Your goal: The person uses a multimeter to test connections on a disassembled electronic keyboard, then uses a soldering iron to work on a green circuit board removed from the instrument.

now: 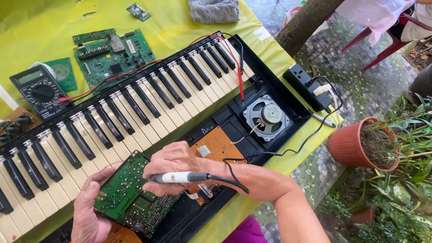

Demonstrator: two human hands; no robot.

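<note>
Right hand (173,168) is curled in a pen-style grip around a soldering iron (182,177) with a white and grey handle, tip pointing toward 9 o'clock onto the green circuit board (130,198); its black cord trails off toward 3 o'clock. Left hand (90,211) is at 7 o'clock of that, fingers wrapped round the board's left edge, holding it tilted, solder side up.

The board sits over the opened black keyboard case (270,90), just below the row of piano keys (112,117). An orange-brown board (220,146) lies in the case at 1 o'clock from the right hand, and farther out that way is a round speaker (268,116). A red probe (240,87) lies across the keys, its lead running to a multimeter (39,90) at 10 o'clock. More green boards (114,56) lie on the yellow tablecloth (180,22) at 11 o'clock. A black power strip (310,85) sits at 2 o'clock, with a terracotta pot (346,146) past the table edge.
</note>
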